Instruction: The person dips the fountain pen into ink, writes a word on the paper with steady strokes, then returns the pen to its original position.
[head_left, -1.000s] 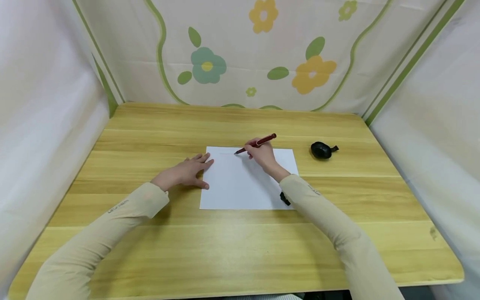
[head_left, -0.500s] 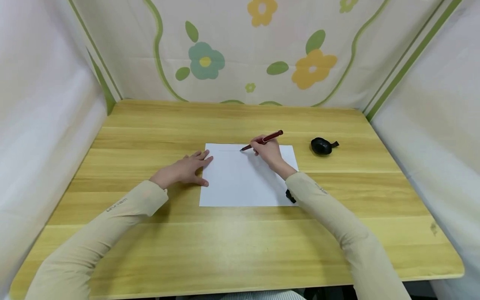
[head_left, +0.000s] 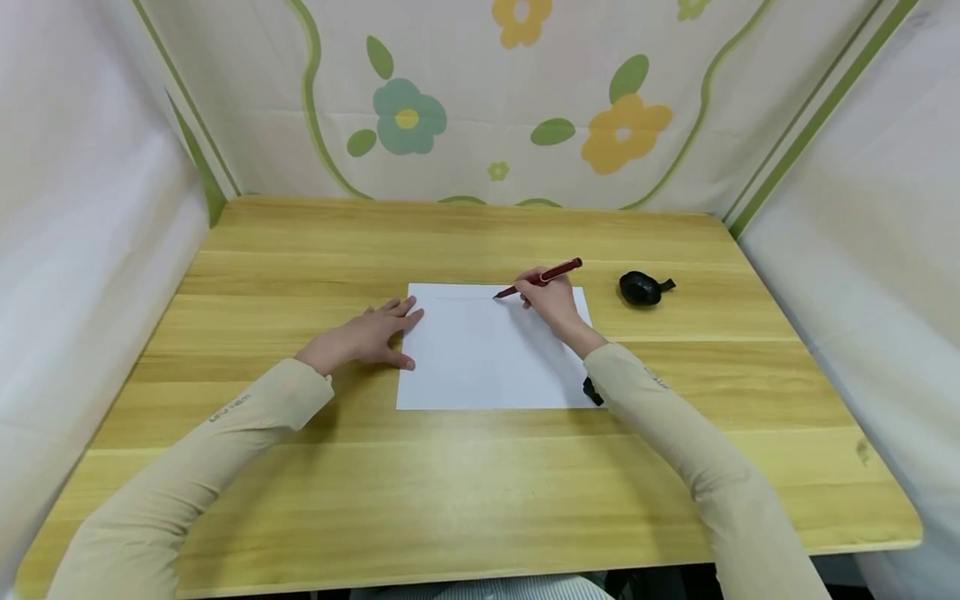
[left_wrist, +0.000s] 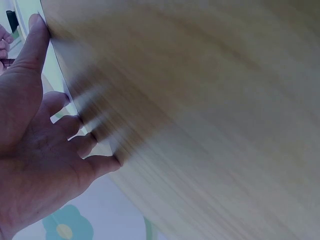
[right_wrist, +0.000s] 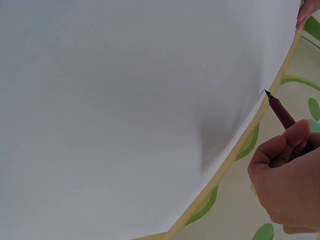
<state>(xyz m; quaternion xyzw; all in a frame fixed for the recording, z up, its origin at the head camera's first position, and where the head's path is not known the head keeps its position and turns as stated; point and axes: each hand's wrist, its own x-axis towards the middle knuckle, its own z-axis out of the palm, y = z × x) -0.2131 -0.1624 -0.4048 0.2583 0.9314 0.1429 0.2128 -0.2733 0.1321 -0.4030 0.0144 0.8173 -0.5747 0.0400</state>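
Note:
A sheet of white paper (head_left: pixel 480 358) lies on the wooden table. My right hand (head_left: pixel 553 302) grips a dark red fountain pen (head_left: pixel 561 269) near its nib end, thumb and fingers closed round the barrel. In the right wrist view, the nib of the pen (right_wrist: pixel 282 112) meets the paper (right_wrist: pixel 125 100) close to its far edge. A thin, faint line runs along the top of the sheet to the nib. My left hand (head_left: pixel 367 337) rests at the paper's left edge, fingers spread; in the left wrist view, the fingertips of this hand (left_wrist: pixel 45 150) press down along that edge.
A rounded black object (head_left: pixel 640 288) with a short tab sits to the right of the paper. The wooden table (head_left: pixel 465 500) extends around the sheet. A flowered white curtain (head_left: pixel 480 100) hangs behind it, with white cloth (head_left: pixel 82 208) at both sides.
My right hand has slid rightward with the pen, and the faint line has grown longer behind the nib. My left hand stays at the paper's edge. The head view has tilted slightly.

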